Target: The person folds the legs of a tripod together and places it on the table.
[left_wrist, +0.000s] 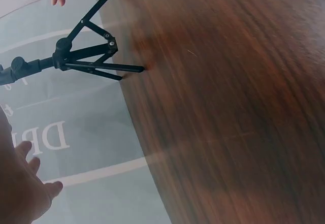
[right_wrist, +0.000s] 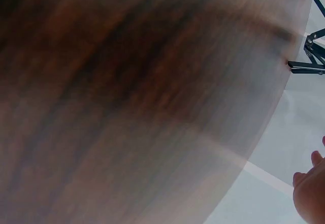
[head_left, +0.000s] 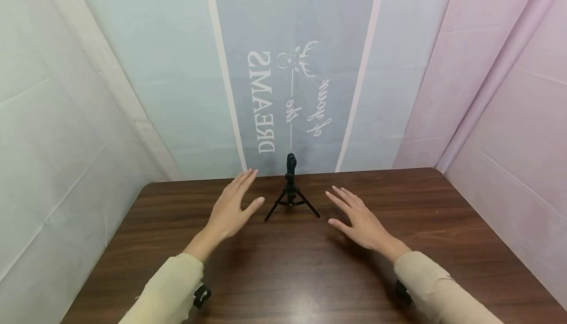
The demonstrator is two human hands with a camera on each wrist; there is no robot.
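Pale sleeves (head_left: 161, 287) are seen nearest the camera, with a black wrist device (head_left: 202, 295) hung under each. Left hand (head_left: 232, 206) and right hand (head_left: 359, 218) are held above the surface (head_left: 283, 265), fingers extended, thumbs apart, nothing gripped. Black tripod (head_left: 290, 178) is stood upright between the hands, legs splayed, touched by neither. Main risk: tip-over. Mass looks to be carried high on a narrow column, so a knock up top from either hand could lift a foot. Left thumb is nearest the legs; if that hand were swung inward, a leg could be clipped and the tripod turned. Feet appear to be set near the surface's far edge, so a push away from the hands could run one off, or the head could be driven into the fabric backdrop (head_left: 177, 92) beyond. Wrist devices could also be scraped if forearms were lowered. Leg locking can't be judged.
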